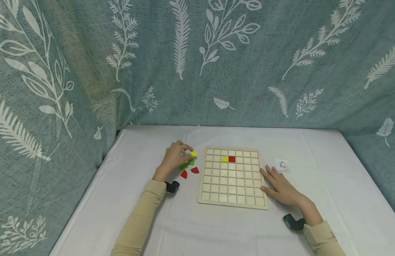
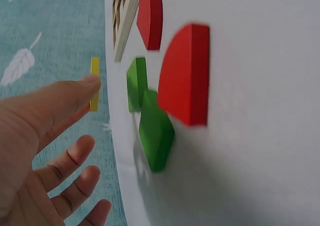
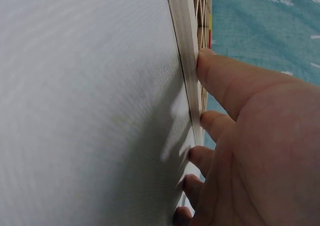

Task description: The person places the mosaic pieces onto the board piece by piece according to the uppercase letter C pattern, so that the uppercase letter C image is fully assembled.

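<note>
Between thumb and index finger, my left hand [image 1: 175,156] pinches a yellow block [image 1: 193,154], raised off the table left of the board. In the left wrist view this yellow block [image 2: 95,84] appears edge-on. Below that hand lie two green blocks [image 2: 157,131] and two red quarter-round blocks [image 2: 185,76]. The wooden grid board [image 1: 232,205] holds a yellow piece [image 1: 225,159] and, directly right of it, a red square [image 1: 231,159] in an upper row. My right hand [image 1: 282,188] rests with spread fingers at the board's right edge, thumb and index fingertip touching the rim [image 3: 189,61].
A small card [image 1: 282,165] with a printed coloured grid lies right of the board, just beyond the right fingertips. White cloth [image 1: 229,231] covers the table. A teal leaf-patterned curtain [image 1: 197,89] hangs behind and on both sides.
</note>
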The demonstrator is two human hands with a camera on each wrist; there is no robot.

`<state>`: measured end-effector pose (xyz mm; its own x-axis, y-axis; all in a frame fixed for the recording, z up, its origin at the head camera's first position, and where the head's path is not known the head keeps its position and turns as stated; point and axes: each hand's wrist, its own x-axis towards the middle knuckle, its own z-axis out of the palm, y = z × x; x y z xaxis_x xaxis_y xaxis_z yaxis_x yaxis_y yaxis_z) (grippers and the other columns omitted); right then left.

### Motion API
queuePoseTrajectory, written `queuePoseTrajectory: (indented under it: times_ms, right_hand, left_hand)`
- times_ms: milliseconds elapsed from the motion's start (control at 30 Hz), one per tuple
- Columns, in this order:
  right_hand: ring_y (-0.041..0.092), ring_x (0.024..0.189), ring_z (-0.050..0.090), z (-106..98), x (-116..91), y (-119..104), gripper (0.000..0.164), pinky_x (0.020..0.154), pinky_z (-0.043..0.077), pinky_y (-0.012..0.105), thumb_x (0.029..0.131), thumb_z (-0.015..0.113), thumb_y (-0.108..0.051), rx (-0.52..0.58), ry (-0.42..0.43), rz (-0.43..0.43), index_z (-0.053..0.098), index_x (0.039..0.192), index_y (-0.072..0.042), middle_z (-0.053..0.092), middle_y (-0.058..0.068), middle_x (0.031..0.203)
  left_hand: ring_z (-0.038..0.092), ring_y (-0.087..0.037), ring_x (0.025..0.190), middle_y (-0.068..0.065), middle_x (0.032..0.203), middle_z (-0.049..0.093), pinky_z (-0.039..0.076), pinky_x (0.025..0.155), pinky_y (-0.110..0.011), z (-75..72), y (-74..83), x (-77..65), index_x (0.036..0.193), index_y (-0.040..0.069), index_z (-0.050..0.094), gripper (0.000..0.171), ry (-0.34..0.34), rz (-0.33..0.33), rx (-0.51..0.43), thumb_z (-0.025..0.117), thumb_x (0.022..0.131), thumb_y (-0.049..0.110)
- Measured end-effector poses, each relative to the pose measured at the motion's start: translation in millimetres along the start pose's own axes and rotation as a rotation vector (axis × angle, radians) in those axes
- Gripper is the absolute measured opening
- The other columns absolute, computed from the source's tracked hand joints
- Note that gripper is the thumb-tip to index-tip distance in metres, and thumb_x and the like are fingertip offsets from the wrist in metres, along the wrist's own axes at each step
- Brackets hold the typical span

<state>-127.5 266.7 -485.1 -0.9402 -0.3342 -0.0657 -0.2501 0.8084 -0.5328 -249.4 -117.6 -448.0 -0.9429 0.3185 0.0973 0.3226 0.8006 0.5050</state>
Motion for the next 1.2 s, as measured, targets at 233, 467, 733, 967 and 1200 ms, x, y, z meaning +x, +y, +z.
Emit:
queuePoseTrajectory:
  times_ms: [233,467,733,967,1200]
  right_hand:
    - [0.046,0.138,0.007,0.0,-0.2,0.5,0.068,0.107,0.005,0.062,0.093,0.051,-0.039,0.010,0.005,-0.008,0.027,0.145,-0.004,0.015,0.025,0.150]
    - [0.046,0.138,0.007,1.0,0.1,2.6,0.068,0.107,0.006,0.063,0.093,0.051,-0.040,0.009,0.006,-0.015,0.027,0.146,-0.005,0.015,0.025,0.151]
    - [0.046,0.138,0.007,-1.2,0.9,2.1,0.068,0.107,0.006,0.063,0.093,0.050,-0.040,0.004,-0.004,-0.007,0.027,0.146,-0.005,0.015,0.025,0.151]
    - [0.046,0.138,0.007,-1.6,1.3,0.1,0.068,0.107,0.005,0.062,0.093,0.051,-0.040,0.008,-0.006,-0.002,0.027,0.146,-0.005,0.015,0.025,0.151]
    - [0.046,0.138,0.007,-0.5,0.8,0.4,0.067,0.107,0.006,0.063,0.093,0.051,-0.039,0.004,0.001,-0.005,0.027,0.146,-0.005,0.015,0.025,0.150]
  left_hand:
    - [0.051,-0.029,0.094,-0.012,0.102,0.058,0.039,0.082,-0.048,4.7,12.9,2.3,0.103,0.016,0.071,0.024,-0.028,0.051,-0.023,0.072,0.081,0.027]
    - [0.050,-0.029,0.094,-0.012,0.103,0.058,0.038,0.080,-0.046,10.8,22.1,1.6,0.104,0.015,0.070,0.025,-0.049,0.092,-0.040,0.071,0.082,0.026]
    - [0.051,-0.026,0.093,-0.009,0.102,0.058,0.040,0.079,-0.044,21.3,31.3,4.2,0.103,0.018,0.070,0.025,-0.047,0.106,-0.019,0.072,0.081,0.029]
    - [0.050,-0.024,0.093,-0.009,0.103,0.058,0.039,0.079,-0.043,28.7,42.5,9.8,0.104,0.018,0.070,0.025,-0.065,0.135,-0.027,0.071,0.081,0.028]
    - [0.050,-0.024,0.091,-0.009,0.101,0.058,0.039,0.078,-0.042,33.5,54.4,14.8,0.103,0.018,0.070,0.026,-0.059,0.168,0.000,0.071,0.081,0.031]
